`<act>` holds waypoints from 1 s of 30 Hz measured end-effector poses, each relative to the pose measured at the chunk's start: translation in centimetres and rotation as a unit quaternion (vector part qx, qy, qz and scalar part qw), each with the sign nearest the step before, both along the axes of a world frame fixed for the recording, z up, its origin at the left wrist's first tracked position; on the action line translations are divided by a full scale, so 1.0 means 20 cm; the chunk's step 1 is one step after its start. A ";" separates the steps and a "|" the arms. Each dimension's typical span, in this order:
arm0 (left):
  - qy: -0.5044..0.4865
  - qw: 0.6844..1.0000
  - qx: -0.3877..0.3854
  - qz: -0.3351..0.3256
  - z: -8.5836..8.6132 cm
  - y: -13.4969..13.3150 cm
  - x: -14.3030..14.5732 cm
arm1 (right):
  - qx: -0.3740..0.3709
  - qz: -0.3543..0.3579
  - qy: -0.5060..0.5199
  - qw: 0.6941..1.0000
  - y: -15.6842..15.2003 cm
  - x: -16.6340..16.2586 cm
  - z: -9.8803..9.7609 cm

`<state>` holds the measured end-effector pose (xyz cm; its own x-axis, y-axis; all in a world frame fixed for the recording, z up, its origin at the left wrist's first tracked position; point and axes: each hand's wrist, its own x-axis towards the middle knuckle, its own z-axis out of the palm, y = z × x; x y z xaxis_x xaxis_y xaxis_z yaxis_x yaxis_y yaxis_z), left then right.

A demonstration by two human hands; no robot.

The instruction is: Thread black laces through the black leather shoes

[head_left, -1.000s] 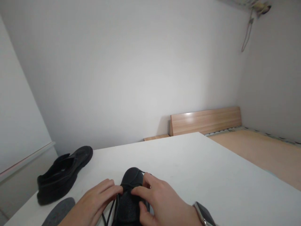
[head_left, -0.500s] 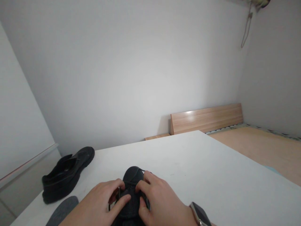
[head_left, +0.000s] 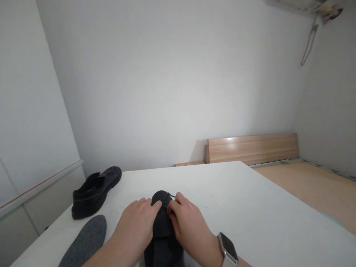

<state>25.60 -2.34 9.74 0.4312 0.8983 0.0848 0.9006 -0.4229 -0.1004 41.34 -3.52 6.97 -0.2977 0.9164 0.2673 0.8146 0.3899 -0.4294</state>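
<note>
A black shoe (head_left: 163,226) lies on the white table in front of me, its toe pointing away. My left hand (head_left: 139,222) is closed around the shoe's left side, thumb over the upper near the toe; its other fingertips are hidden. From the right, my right hand (head_left: 189,222) presses thumb and fingers together at the lacing area. A thin dark shoelace (head_left: 171,195) runs from the toe area to this hand; where it ends is hidden. To the left lies a grey insole (head_left: 87,237), with another black shoe (head_left: 96,193) farther back.
The white table (head_left: 236,207) reaches back to a pale wall. A bed with a wooden headboard (head_left: 253,148) stands beyond its right edge. At the left is a white panel with a ledge (head_left: 52,180). A smartwatch (head_left: 228,246) is on my right wrist.
The view has shifted and levelled. My left thumb has moved forward along the shoe, and the left hand now lies closer against its side. More of the insole shows.
</note>
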 end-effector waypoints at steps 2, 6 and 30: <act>-0.036 0.999 0.032 -0.020 0.02 -0.01 -0.01 | 0.026 0.000 0.010 1.000 0.01 -0.02 0.01; -0.253 0.960 0.098 -0.073 0.16 -0.03 -0.07 | 0.101 0.029 0.154 0.982 0.03 -0.03 0.10; -0.742 0.635 -0.096 -0.192 0.45 -0.10 -0.02 | 0.152 0.217 0.428 0.864 0.00 -0.15 0.59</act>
